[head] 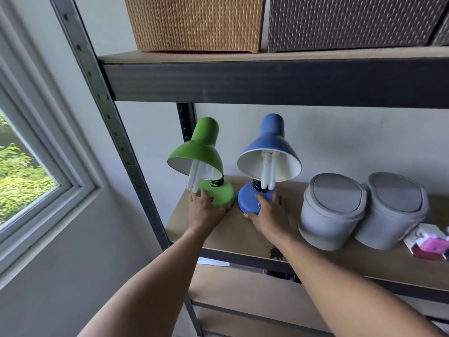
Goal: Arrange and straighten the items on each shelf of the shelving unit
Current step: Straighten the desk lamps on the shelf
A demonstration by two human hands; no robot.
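Two small desk lamps stand side by side at the left end of a wooden shelf (pixel 233 237). The green lamp (pixel 201 152) is on the left, the blue lamp (pixel 269 152) just right of it, both with white bulbs showing under the shades. My left hand (pixel 204 212) grips the front of the green lamp's round base. My right hand (pixel 269 215) grips the front of the blue lamp's base, thumb at its rim. Both lamps stand upright.
Two grey lidded bins (pixel 332 210) (pixel 393 210) stand right of the lamps, and a pink and white packet (pixel 427 242) lies at the far right. Above, a tan basket (pixel 194 23) and a grey basket (pixel 352 23) sit on the upper shelf. A window (pixel 24 166) is at left.
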